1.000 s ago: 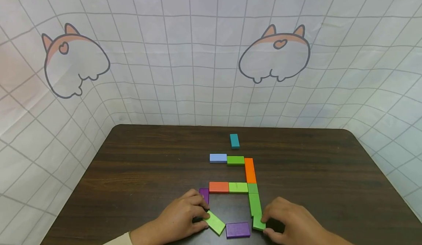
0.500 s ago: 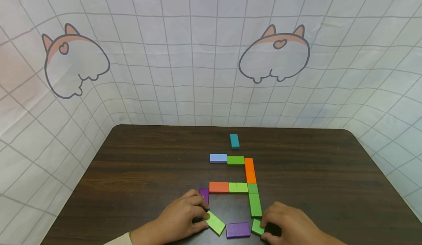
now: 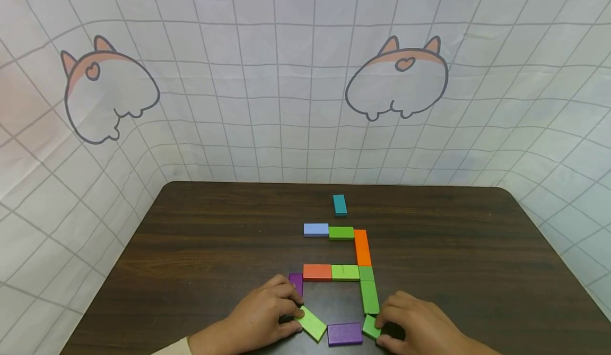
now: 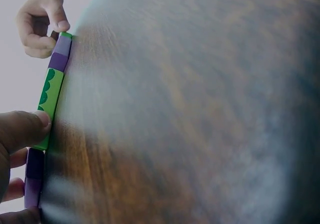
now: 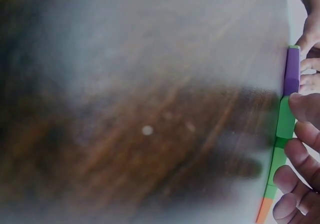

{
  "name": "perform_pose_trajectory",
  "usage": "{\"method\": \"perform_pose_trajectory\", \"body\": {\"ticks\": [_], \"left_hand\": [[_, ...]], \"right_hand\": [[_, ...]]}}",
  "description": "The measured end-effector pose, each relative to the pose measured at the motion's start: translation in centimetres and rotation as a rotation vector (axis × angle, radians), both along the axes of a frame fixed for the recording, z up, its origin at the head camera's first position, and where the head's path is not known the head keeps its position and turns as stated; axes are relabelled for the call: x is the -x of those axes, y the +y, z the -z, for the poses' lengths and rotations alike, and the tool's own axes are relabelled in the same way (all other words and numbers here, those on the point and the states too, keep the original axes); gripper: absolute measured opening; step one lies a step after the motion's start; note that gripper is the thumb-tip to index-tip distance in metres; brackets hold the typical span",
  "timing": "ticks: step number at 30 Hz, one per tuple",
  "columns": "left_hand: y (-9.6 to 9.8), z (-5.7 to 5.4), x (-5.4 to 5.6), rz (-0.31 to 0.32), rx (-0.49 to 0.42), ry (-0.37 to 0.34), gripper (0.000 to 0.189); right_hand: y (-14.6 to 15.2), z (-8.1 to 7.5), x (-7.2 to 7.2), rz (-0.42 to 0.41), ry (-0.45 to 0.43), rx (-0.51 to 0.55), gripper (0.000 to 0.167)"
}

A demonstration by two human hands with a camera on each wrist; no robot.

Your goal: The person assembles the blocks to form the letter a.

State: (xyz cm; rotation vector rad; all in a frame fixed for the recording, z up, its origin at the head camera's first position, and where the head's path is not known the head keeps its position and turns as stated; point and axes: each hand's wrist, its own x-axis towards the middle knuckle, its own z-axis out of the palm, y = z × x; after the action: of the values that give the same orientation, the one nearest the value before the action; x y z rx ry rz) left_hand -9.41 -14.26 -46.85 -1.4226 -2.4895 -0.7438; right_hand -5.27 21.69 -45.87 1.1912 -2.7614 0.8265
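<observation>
My left hand (image 3: 261,311) pinches a light green block (image 3: 314,325) that lies flat and slanted on the table. Its other fingers rest by a dark purple block (image 3: 296,283), partly covered in the head view. Between thumb and fingers, my right hand (image 3: 422,324) holds a green block (image 3: 369,327), also slanted and partly hidden by the fingertips. A purple block (image 3: 345,335) lies between these two held blocks; in the right wrist view the purple block (image 5: 292,71) borders the green one (image 5: 285,118). Just above the right hand's block is another green block (image 3: 369,297).
A red block (image 3: 317,272), a light green one (image 3: 345,273), a small green one (image 3: 366,273) and an orange one (image 3: 363,248) continue the line. Beyond are a pale blue block (image 3: 316,230), a green one (image 3: 341,233) and a separate teal one (image 3: 340,205). Cloth hangs behind the table (image 3: 205,227).
My right hand has moved the green block slightly left and turned it, so it now slants toward the purple block. The left hand and its block have stayed put.
</observation>
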Motion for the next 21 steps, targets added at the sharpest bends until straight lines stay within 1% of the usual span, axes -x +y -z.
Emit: {"method": "perform_pose_trajectory", "body": {"ticks": [4,6,9,11,15,16,18,21], "left_hand": [[0.0,-0.1,0.0,-0.003,0.008,-0.005,0.013],[0.0,-0.1,0.0,-0.004,0.012,-0.007,0.013],[-0.1,-0.1,0.0,-0.001,0.012,-0.013,0.013],[-0.1,-0.1,0.0,0.002,0.01,-0.014,0.013],[-0.1,-0.1,0.0,0.005,0.004,-0.008,0.013],[-0.1,-0.1,0.0,0.005,0.003,-0.005,0.013],[-0.1,0.0,0.0,0.005,0.003,-0.001,0.013],[-0.1,0.0,0.1,0.003,0.005,-0.001,0.013]], "right_hand": [[0.0,-0.2,0.1,0.008,-0.012,-0.019,0.014],[0.0,-0.4,0.1,0.015,-0.004,-0.028,0.014],[-0.1,-0.9,0.5,0.032,0.043,-0.026,0.015],[-0.2,-1.4,1.0,0.051,0.108,-0.019,0.017],[-0.1,-2.7,2.8,0.1,0.237,-0.013,0.022],[-0.1,-3.0,3.3,0.113,0.257,-0.018,0.023],[0.0,-3.7,4.4,0.137,0.277,-0.027,0.024],[0.2,-4.5,6.0,0.188,0.273,-0.057,0.024]]}}
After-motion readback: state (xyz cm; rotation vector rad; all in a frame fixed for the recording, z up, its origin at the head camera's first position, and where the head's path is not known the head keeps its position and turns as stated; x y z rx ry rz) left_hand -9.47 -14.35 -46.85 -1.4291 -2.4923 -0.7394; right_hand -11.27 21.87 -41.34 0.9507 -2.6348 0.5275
